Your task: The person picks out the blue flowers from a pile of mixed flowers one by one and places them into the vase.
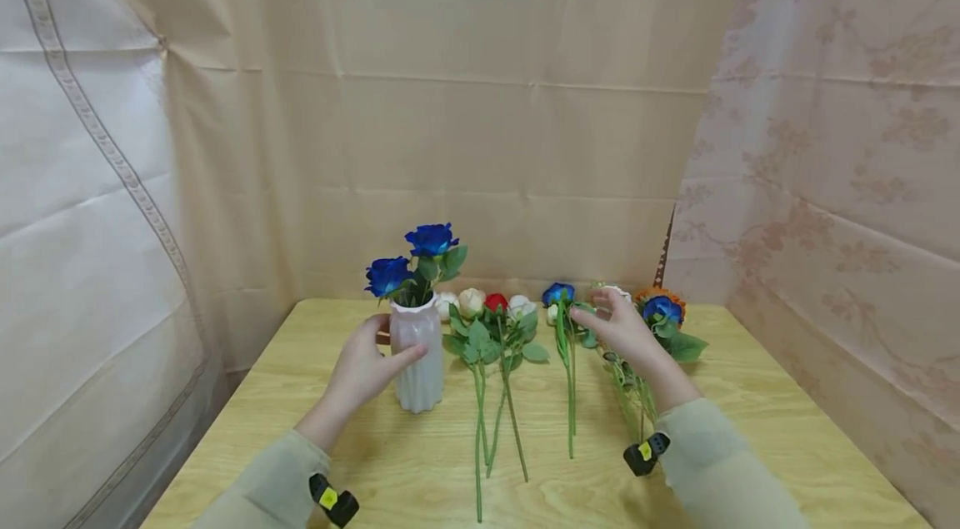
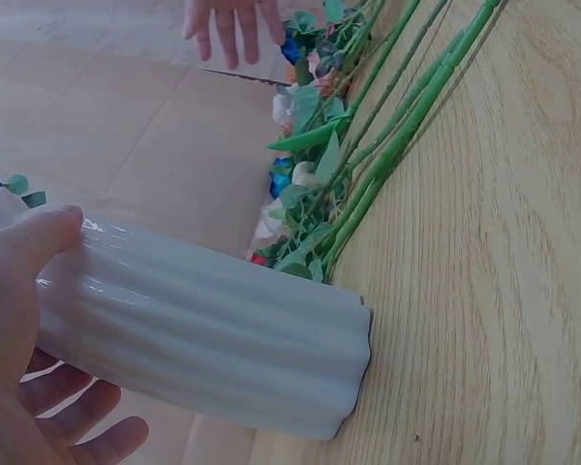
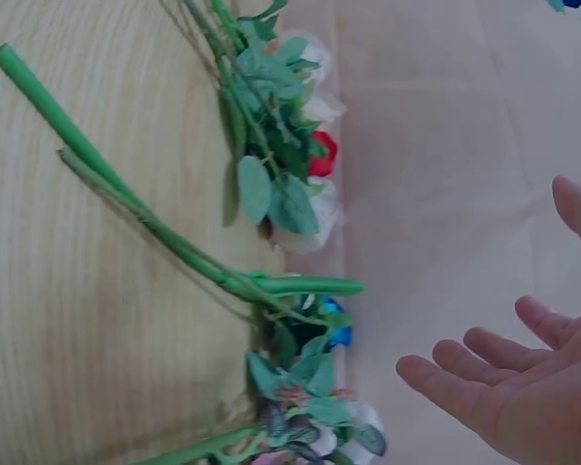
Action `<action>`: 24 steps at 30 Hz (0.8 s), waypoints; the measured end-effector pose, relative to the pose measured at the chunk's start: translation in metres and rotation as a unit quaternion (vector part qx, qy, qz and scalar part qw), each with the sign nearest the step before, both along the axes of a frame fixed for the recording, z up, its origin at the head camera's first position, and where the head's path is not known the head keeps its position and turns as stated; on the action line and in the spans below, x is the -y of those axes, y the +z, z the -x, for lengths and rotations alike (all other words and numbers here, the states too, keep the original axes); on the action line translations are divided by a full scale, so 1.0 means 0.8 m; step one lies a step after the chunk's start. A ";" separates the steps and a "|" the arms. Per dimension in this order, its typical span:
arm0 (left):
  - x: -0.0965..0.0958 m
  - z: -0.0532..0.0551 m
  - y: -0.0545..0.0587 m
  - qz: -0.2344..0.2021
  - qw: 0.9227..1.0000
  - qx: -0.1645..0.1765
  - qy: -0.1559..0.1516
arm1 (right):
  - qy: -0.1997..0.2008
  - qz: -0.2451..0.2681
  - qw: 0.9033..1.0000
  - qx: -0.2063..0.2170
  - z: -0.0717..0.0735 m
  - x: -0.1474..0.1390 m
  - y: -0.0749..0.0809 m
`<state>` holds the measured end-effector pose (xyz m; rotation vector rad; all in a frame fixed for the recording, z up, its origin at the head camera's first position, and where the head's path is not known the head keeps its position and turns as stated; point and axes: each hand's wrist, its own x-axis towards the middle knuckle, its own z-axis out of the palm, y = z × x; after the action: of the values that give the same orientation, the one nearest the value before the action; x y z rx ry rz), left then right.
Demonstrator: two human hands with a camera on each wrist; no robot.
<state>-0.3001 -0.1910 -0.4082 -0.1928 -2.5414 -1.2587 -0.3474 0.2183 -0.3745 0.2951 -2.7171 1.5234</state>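
Observation:
A white fluted vase (image 1: 420, 366) stands on the table and holds two blue roses (image 1: 432, 239) with green leaves. My left hand (image 1: 366, 364) grips its side, the thumb across the front and the fingers partly hidden behind. The left wrist view shows the glossy vase (image 2: 203, 329) up close, with the thumb of the left hand (image 2: 10, 300) lying on it. My right hand (image 1: 626, 331) hovers over the flowers at the right, holding nothing. Its fingers are spread and relaxed; the right wrist view shows this hand (image 3: 528, 397) apart from the stems.
Cream, red and white flowers (image 1: 496, 302) lie in a row right of the vase, stems toward me. Beside them is a blue flower (image 1: 558, 293) with green stems. Farther right lie orange and blue blooms (image 1: 663, 310). Beige cloth (image 1: 487, 137) hangs behind the wooden table (image 1: 360, 462).

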 end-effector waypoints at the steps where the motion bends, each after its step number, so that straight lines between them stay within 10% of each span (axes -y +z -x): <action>1: 0.001 0.000 0.000 0.001 1.000 -0.001 0.000 | -0.003 0.000 1.000 0.002 0.001 0.001 -0.002; 24: 0.000 -0.002 0.002 0.001 1.000 -0.004 -0.002 | -0.018 -0.032 0.999 0.029 0.007 0.013 -0.046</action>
<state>-0.2987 -0.1913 -0.4064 -0.2036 -2.5364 -1.2546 -0.3531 0.2076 -0.4109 0.2034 -2.8035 1.4617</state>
